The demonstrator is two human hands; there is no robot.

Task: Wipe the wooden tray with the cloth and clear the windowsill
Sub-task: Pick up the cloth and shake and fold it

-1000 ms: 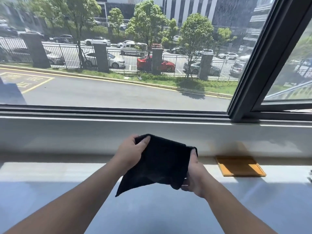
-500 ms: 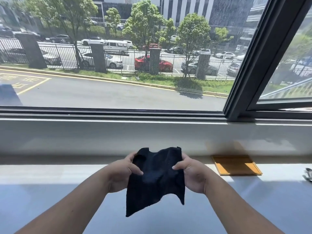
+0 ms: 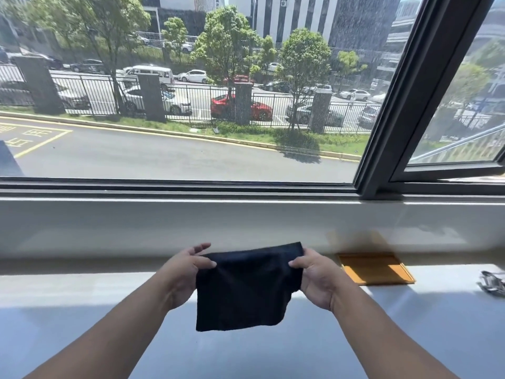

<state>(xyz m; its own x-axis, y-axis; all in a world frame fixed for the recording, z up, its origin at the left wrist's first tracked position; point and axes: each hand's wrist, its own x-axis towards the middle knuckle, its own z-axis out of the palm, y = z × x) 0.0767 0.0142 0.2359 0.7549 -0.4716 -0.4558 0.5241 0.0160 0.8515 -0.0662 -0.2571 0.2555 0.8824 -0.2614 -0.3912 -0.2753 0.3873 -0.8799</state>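
Note:
A black cloth (image 3: 243, 291) hangs spread out above the white windowsill (image 3: 82, 291), held by its two upper corners. My left hand (image 3: 185, 272) pinches the left corner between thumb and fingers. My right hand (image 3: 314, 277) pinches the right corner. A flat wooden tray (image 3: 375, 269) lies on the sill to the right of my right hand, against the low wall under the window, and nothing touches it.
A small metal object (image 3: 492, 283) lies on the sill at the far right edge of the view. The dark window frame (image 3: 393, 110) runs behind the sill, with a street and parked cars outside. The front of the sill is in shade.
The cloth was bunched between my hands; both hands have moved apart and stretched it flat, so it now hangs as a neat rectangle.

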